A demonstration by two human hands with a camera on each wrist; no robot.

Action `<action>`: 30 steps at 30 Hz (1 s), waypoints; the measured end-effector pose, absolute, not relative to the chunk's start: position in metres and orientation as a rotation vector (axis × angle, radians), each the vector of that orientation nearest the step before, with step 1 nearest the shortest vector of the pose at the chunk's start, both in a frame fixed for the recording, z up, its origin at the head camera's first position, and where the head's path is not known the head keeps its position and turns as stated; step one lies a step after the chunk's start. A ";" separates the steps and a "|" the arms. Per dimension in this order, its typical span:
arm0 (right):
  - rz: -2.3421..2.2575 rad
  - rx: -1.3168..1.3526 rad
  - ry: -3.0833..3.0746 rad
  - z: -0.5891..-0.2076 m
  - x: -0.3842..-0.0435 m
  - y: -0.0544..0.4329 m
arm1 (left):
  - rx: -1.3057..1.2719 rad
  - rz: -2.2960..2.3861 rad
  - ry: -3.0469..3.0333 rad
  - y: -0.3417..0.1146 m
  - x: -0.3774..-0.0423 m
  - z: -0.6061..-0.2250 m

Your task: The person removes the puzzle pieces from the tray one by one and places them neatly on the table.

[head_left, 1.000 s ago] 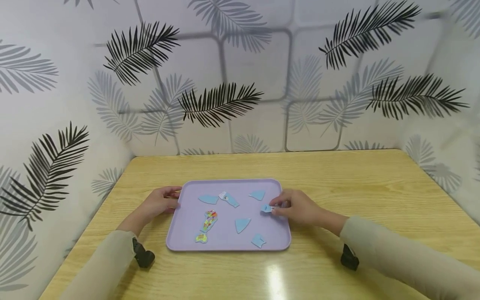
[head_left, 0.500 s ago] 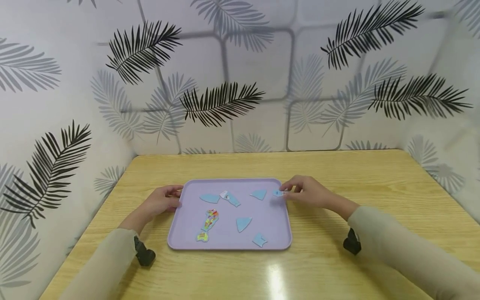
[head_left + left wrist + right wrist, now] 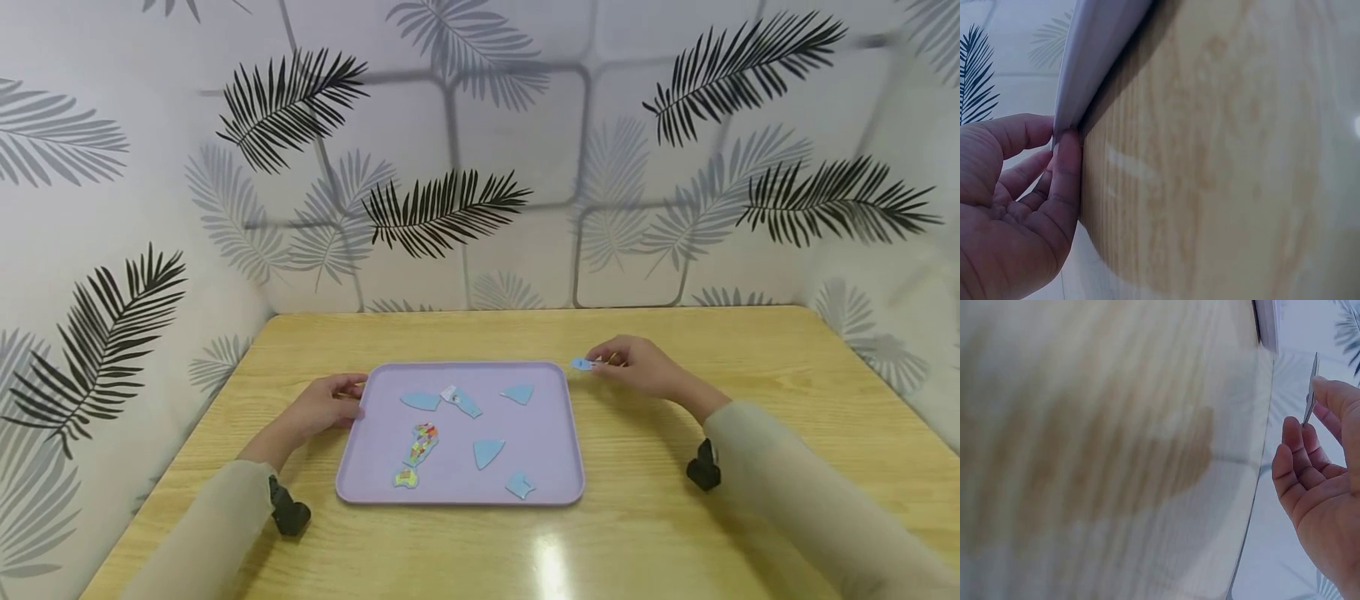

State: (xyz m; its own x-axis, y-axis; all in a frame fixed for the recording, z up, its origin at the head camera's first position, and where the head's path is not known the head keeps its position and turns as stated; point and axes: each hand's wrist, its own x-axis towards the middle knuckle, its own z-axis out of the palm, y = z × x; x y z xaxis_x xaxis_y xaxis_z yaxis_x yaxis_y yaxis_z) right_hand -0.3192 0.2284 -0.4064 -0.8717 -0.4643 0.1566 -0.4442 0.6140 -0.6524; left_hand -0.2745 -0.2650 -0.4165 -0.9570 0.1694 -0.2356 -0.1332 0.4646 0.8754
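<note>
My right hand (image 3: 643,368) pinches a small light-blue puzzle piece (image 3: 581,364) between thumb and fingers, over the table just past the tray's back right corner. In the right wrist view the piece (image 3: 1310,394) appears edge-on, clear of the table. My left hand (image 3: 321,407) holds the left rim of a lilac tray (image 3: 457,487). The left wrist view has its thumb and fingers at the edge of the tray (image 3: 1094,59). On the tray lie several flat pieces: a multicoloured piece (image 3: 422,442), a yellow piece (image 3: 406,477) and light-blue ones, including a pointed piece (image 3: 488,452).
The tray lies on a wood-grain table (image 3: 697,450). A wall (image 3: 510,242) with leaf prints stands behind the table and at both sides. Black devices are strapped at both wrists, such as the right wrist device (image 3: 703,467).
My right hand has carried the light-blue piece from the tray's right part, up and over its back right corner, to above the table. The left hand stays at the rim.
</note>
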 end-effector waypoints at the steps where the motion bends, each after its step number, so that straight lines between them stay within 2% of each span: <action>1: -1.112 -0.791 2.806 -0.407 -0.322 0.230 | 0.033 1.492 2.427 -0.265 -0.274 -0.417; 13: -1.001 -0.646 2.887 -0.405 -0.348 0.246 | 0.045 1.495 2.436 -0.267 -0.274 -0.417; 30: -0.910 -0.699 2.935 -0.417 -0.378 0.255 | 0.069 1.463 2.457 -0.266 -0.274 -0.416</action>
State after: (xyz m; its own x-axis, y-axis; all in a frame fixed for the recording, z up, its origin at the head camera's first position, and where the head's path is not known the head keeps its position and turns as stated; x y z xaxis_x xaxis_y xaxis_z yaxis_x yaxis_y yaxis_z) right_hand -0.3778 0.2552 -0.4167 -0.9015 -0.4106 0.1367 -0.4159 0.7349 -0.5357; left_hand -0.2744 -0.2662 -0.4163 -0.9597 0.1823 -0.2141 -0.1013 0.4863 0.8679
